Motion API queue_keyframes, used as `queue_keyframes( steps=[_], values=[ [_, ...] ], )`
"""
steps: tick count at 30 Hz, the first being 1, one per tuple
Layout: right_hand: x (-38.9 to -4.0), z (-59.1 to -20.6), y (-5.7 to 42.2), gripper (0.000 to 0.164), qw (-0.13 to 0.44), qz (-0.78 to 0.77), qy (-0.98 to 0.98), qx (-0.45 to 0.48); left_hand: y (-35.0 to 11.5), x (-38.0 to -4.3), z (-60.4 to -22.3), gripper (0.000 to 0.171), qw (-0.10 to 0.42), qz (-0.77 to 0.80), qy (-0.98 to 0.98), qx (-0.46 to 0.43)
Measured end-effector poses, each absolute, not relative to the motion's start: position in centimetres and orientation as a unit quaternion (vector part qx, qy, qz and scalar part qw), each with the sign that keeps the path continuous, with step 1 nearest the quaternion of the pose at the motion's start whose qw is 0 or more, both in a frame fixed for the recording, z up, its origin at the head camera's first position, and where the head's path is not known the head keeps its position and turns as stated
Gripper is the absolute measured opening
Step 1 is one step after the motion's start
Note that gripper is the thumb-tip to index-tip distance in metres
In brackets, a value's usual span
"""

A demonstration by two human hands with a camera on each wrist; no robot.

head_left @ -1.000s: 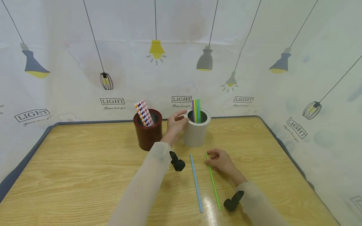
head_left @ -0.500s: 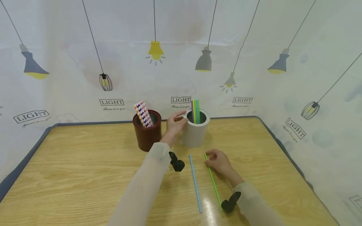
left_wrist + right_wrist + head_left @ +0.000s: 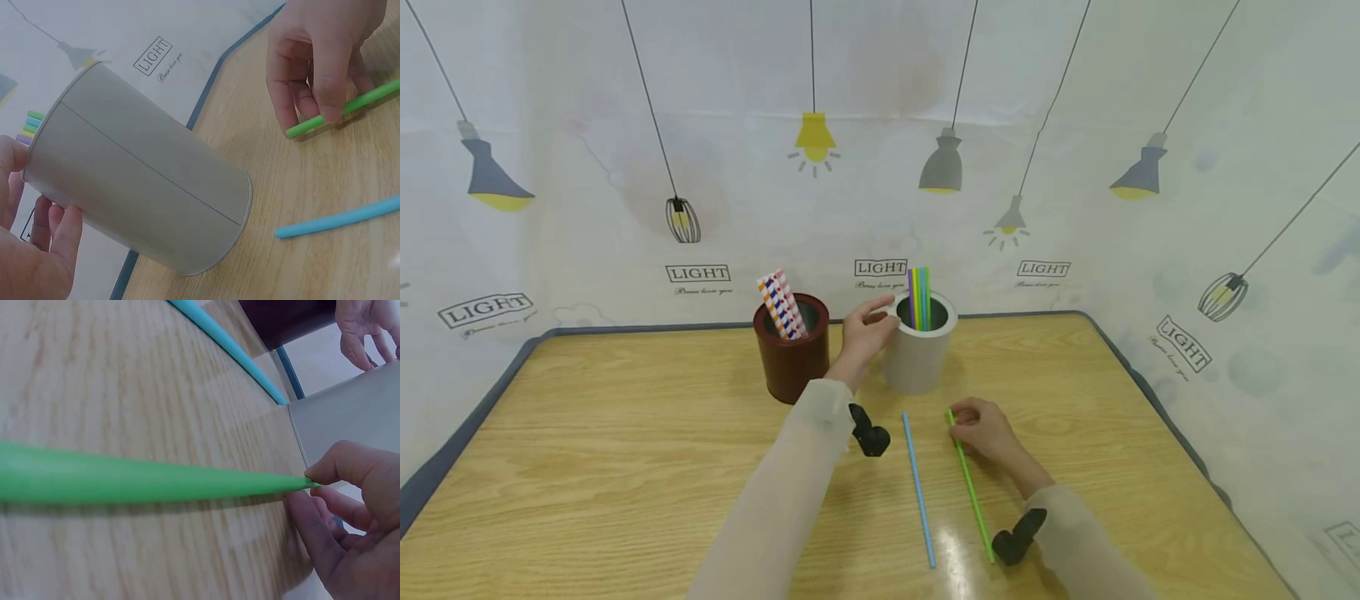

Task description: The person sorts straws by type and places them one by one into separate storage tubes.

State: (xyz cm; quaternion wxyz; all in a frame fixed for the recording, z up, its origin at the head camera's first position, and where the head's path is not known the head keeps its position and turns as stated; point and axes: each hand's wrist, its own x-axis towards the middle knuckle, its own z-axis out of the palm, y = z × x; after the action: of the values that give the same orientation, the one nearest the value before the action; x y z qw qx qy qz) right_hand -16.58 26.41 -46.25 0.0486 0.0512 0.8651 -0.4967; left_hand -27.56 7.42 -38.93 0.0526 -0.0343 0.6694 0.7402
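Observation:
My left hand [image 3: 867,333] holds the left rim of a white cylindrical cup [image 3: 917,362], which stands upright. Several plain coloured straws [image 3: 919,298] poke out of its mouth. In the left wrist view some fingers [image 3: 59,225] of that hand curl by the cup's side. On the table lies a green straw [image 3: 972,487], its far end pinched between the thumb and fingers of my right hand [image 3: 988,429]. To its left a blue straw [image 3: 917,492] lies nearly parallel, apart from both hands. The right wrist view shows the green straw [image 3: 156,481] running toward the camera.
A dark red cup [image 3: 793,362] with several patterned straws [image 3: 782,304] stands left of the white one. The wood-grain table [image 3: 625,450] ends at a dark blue edge below a wall covering [image 3: 737,167] printed with lamps.
The green straw's near end has shifted slightly to the right, with my right hand still pinching its far end. The left hand and both cups have stayed in place.

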Motion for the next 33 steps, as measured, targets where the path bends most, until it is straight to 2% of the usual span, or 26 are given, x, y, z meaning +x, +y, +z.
queue_keyframes(
  steps=[17,33],
  values=[
    [-17.1,-45.4,26.9,0.035,0.054,-0.513,0.855,0.046,7.3,-27.6,-39.0,0.039,0.054,0.737,0.673,-0.026],
    [-19.1,-41.2,27.2,0.038,0.0,-0.525,0.851,0.015,7.4,-27.7,-39.1,0.039,0.053,0.74,0.67,-0.029]
  ],
)
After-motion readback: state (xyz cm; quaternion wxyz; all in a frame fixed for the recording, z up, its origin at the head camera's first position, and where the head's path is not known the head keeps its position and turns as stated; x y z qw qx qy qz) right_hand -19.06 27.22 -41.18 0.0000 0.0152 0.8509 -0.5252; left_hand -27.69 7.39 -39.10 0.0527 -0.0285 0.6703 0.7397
